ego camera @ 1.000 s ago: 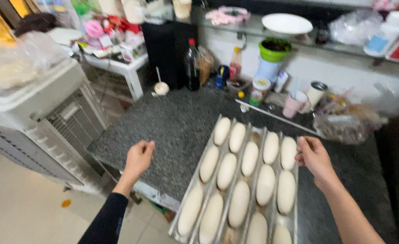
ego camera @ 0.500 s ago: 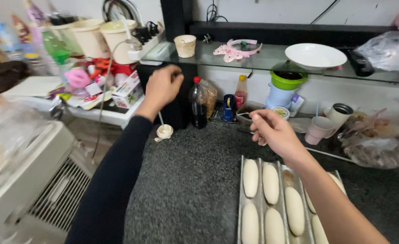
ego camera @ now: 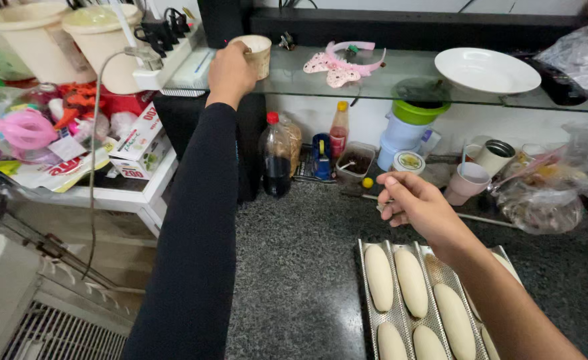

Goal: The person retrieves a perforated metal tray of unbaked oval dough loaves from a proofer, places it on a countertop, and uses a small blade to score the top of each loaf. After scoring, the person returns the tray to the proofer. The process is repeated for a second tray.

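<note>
Up on the glass shelf [ego camera: 374,73], near its left end, the left hand [ego camera: 230,70] wraps its fingers around a beige paper cup [ego camera: 259,55]. Whether the cup holds anything cannot be told; pulled off carelessly it might tip over the dark soda bottle [ego camera: 277,157] on the granite counter [ego camera: 294,267] below. The right hand [ego camera: 417,210] hovers above the tray's back edge, fingers loosely curled (empty, it seems), and could dent the dough loaves [ego camera: 410,280] in the perforated baking tray [ego camera: 364,300] if it dropped
</note>
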